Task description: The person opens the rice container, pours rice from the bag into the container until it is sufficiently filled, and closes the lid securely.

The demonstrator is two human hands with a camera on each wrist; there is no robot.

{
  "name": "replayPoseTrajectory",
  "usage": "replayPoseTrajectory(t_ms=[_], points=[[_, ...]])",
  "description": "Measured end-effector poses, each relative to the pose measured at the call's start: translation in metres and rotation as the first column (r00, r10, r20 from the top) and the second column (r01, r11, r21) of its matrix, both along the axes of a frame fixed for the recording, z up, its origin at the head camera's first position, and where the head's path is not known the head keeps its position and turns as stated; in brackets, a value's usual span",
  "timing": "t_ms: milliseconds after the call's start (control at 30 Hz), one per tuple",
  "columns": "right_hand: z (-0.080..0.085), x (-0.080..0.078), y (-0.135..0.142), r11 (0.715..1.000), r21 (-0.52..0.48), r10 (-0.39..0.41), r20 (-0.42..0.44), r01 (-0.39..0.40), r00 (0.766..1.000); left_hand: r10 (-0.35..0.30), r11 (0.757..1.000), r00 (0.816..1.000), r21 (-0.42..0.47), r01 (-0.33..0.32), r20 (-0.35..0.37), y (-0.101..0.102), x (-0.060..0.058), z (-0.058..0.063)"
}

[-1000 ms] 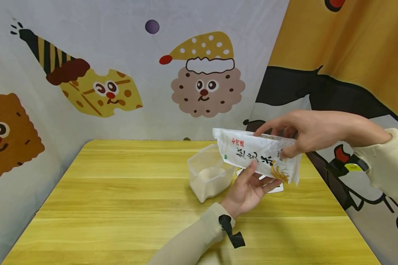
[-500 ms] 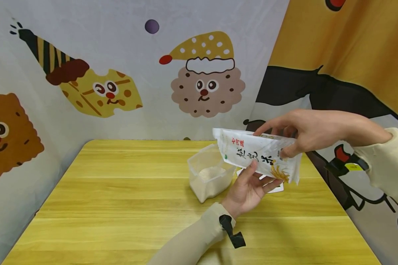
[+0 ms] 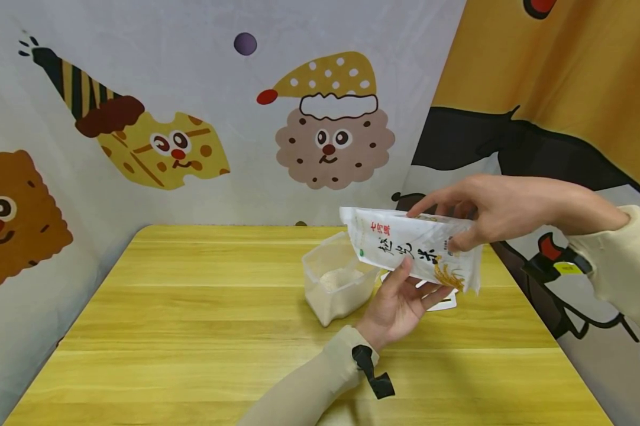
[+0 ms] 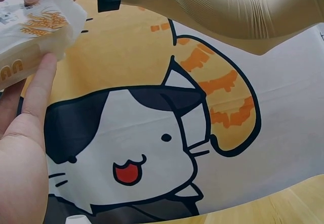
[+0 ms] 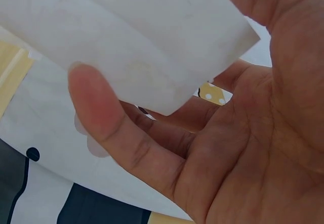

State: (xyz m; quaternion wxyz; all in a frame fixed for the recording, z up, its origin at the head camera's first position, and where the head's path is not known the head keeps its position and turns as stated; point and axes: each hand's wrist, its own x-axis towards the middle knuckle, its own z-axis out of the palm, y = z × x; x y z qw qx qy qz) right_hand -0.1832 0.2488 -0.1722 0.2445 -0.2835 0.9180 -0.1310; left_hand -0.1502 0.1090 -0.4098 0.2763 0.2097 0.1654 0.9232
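In the head view a white rice bag (image 3: 389,242) with dark and red lettering and a golden grain print slants over the table, its left end above the right rim of a clear plastic container (image 3: 346,293). Pale rice (image 3: 341,278) fills the container's lower part. My left hand (image 3: 394,310) holds the bag from below, thumb on its printed front. From the right, my right hand (image 3: 490,213) grips the bag's upper right part, thumb in front and fingers over the top. The right wrist view shows plain white bag material (image 5: 136,47) against the fingers.
A flat white item (image 3: 445,303) lies on the wooden table (image 3: 192,331) behind the left hand, partly hidden by bag and hand. Cartoon-printed cloth (image 3: 203,35) hangs along the table's back and sides, close by the right arm.
Both hands keep their hold, and the bag has shifted very slightly to the left. The container stays where it was, with its rice level looking the same.
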Motion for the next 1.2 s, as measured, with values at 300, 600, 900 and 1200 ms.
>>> replayPoseTrajectory(t_ms=[300,600,900,1200], points=[[0.0004,0.0004,-0.0013,1.000,0.000,-0.003,-0.006,0.003,1.000,-0.007,1.000,1.000,0.013,0.007,0.016,-0.0005,0.0002,0.0009],[0.0002,0.0001,-0.0023,1.000,0.005,0.007,-0.013,-0.007,1.000,-0.002,1.000,1.000,0.018,0.002,0.026,-0.0013,0.0001,0.0003],[-0.0007,0.0002,-0.0028,1.000,-0.003,0.006,-0.017,-0.006,1.000,0.001,1.000,1.000,0.021,-0.001,0.028,-0.0019,0.0002,-0.0001],[-0.0007,-0.0013,-0.0032,1.000,-0.003,0.014,-0.023,-0.014,1.000,-0.003,1.000,1.000,0.026,0.003,0.022,-0.0030,-0.0004,-0.0002]])
